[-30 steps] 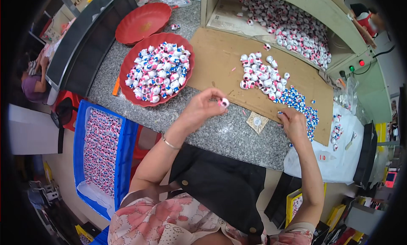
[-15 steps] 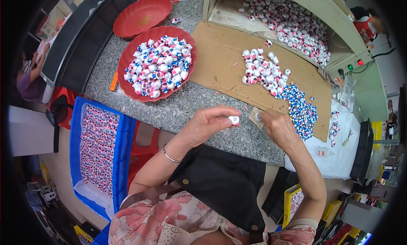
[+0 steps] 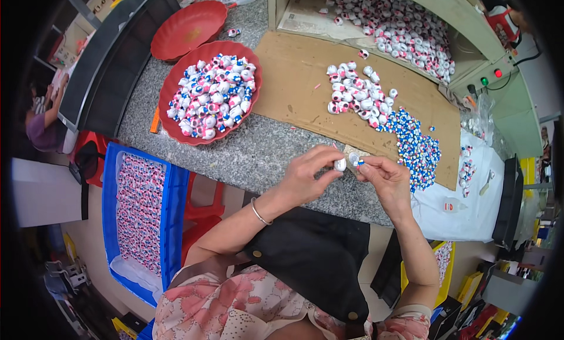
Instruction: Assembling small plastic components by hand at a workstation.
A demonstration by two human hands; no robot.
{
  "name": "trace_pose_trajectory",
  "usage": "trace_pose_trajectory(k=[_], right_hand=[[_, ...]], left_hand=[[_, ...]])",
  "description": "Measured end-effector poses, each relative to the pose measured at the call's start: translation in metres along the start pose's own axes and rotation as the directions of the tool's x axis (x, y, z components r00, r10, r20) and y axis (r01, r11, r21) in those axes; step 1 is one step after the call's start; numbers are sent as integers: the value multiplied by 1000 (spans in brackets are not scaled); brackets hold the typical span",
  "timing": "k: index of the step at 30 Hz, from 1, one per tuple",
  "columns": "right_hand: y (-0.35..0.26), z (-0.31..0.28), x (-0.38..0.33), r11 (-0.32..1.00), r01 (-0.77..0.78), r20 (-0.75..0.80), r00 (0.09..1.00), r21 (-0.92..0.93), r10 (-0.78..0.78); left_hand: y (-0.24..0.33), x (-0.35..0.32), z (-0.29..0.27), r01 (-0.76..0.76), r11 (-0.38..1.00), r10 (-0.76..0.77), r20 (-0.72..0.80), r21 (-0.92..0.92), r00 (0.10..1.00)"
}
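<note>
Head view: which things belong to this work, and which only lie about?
In use:
white piece in left hand
blue-and-white piece in right hand
white-and-pink pile, blue-and-white pile
probably the loaded red bowl

Apparently lying about:
rear red bowl
orange strip
small bottle

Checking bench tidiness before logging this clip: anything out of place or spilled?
Minor strays only. A painted piece lies on the granite counter, outside the heaped red bowl; a blue-and-white bit sits apart from its pile; a pink sliver lies loose on the cardboard. No obvious damage.
</note>
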State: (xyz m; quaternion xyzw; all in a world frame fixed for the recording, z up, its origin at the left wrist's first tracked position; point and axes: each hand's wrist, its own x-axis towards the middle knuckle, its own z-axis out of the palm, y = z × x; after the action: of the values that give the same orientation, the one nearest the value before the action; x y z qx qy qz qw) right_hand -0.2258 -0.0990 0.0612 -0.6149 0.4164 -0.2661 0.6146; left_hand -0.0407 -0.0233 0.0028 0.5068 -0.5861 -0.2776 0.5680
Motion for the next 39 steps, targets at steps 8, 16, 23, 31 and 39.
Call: trace_pose_trajectory(k=[8,16,23,31,39], right_hand=[[-8,-5,-12,914,264,141,963,-309,-231],[0,14,-16,780,482,158,874,-398,-459],[6,-17,18,747,418,134,902,-517,-411],[25,-55,87,282,402,223,835,-871,-503],[23,-58,62,218,355,212,844,-909,-492]], left_hand=[[9,6,-7,66,971,-13,224,-230,975],[19,4,-12,484,782,-316,420,-393,851],[34,24,-85,95,965,-84,-55,244,995],[19,56,-107,-21,871,121,-174,492,977],[-47,102,-18,-99,791,45,104,604,994]])
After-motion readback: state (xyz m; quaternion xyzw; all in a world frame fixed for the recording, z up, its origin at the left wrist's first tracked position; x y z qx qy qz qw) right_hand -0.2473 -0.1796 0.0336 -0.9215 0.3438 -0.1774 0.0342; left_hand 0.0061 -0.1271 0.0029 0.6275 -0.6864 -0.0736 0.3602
